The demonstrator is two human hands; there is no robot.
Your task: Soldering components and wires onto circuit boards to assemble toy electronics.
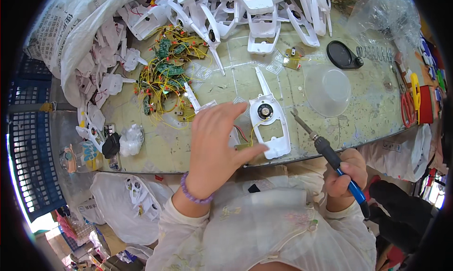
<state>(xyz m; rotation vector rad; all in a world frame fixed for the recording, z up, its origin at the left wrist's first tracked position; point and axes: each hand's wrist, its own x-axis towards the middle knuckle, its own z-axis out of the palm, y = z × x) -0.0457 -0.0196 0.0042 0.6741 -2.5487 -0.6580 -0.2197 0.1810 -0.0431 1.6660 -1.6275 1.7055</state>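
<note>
My right hand is closed round the blue handle of a soldering iron, whose tip points up and left over the table. My left hand is open, its thumb and index finger apart with nothing between them. Just right of its fingers lies a white plastic housing with a narrow handle, a rectangular opening and a round black speaker-like part. A thin yellow wire runs from that part. Another white housing is partly hidden behind my left hand.
White housings are heaped at the back. Green circuit boards with yellow wires lie at the left, near a large white sack. At the right are a clear round lid, a black dish, a metal coil and red-handled scissors.
</note>
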